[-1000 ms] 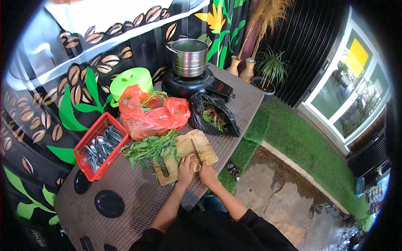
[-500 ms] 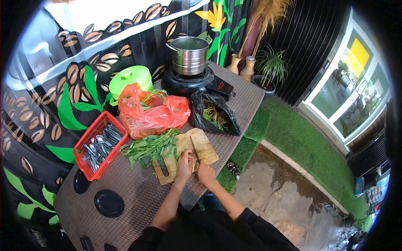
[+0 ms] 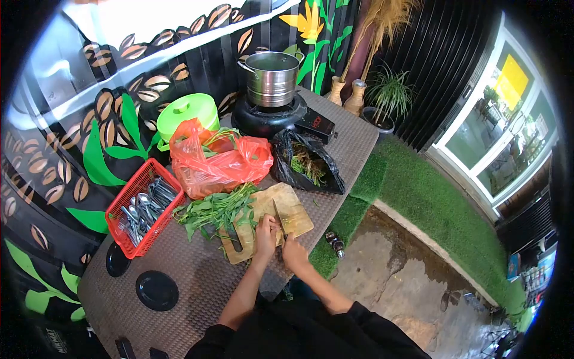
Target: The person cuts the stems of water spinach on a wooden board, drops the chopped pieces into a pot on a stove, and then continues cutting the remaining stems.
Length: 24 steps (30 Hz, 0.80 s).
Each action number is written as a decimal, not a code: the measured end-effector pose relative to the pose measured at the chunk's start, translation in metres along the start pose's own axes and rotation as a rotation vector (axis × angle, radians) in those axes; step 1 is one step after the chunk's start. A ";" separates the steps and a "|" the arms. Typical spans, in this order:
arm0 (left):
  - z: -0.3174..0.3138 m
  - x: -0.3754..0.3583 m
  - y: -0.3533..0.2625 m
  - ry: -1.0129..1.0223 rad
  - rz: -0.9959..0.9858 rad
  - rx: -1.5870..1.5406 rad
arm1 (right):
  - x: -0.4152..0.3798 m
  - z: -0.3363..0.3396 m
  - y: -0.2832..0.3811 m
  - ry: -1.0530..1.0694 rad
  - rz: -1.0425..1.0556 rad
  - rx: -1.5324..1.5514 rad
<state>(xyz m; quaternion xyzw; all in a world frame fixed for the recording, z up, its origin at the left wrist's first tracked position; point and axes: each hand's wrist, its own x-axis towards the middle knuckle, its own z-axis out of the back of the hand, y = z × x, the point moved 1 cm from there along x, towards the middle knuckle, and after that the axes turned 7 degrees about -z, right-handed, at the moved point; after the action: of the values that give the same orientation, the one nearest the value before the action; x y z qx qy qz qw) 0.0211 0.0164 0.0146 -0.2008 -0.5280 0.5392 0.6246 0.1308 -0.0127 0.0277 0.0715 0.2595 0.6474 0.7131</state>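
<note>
My right hand (image 3: pixel 295 254) is closed around the handle of a knife (image 3: pixel 278 214), whose blade points away from me over the wooden cutting board (image 3: pixel 291 204). Just left of the blade, my left hand (image 3: pixel 265 234) rests on the board with its fingers curled. Whatever those fingers press on is too small and hidden to name. A pile of leafy greens (image 3: pixel 215 209) covers the board's left part and spills onto the table.
Behind the board sit a red plastic bag (image 3: pixel 224 164) and a black bag (image 3: pixel 327 173) with plant scraps. A steel pot (image 3: pixel 272 84) stands on a portable stove (image 3: pixel 263 116). Left are a red cutlery basket (image 3: pixel 119 233), a green lidded container (image 3: pixel 188 113) and a black plate (image 3: pixel 156 291).
The view has shifted very slightly. My right hand and the knife have moved a little toward me; my left hand stays in place on the board.
</note>
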 end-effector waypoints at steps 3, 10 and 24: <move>-0.001 0.000 0.004 0.018 0.000 0.013 | 0.017 -0.005 0.000 -0.006 0.024 0.024; -0.001 -0.006 0.006 -0.007 0.007 -0.034 | -0.006 -0.008 -0.005 0.017 -0.003 0.063; 0.005 -0.004 0.003 0.081 0.042 0.025 | 0.002 0.014 -0.007 0.057 0.046 0.051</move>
<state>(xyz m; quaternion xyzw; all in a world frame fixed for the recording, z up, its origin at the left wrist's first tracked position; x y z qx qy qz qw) 0.0160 0.0126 0.0124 -0.2255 -0.4912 0.5502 0.6365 0.1437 -0.0086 0.0359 0.0770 0.2945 0.6587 0.6881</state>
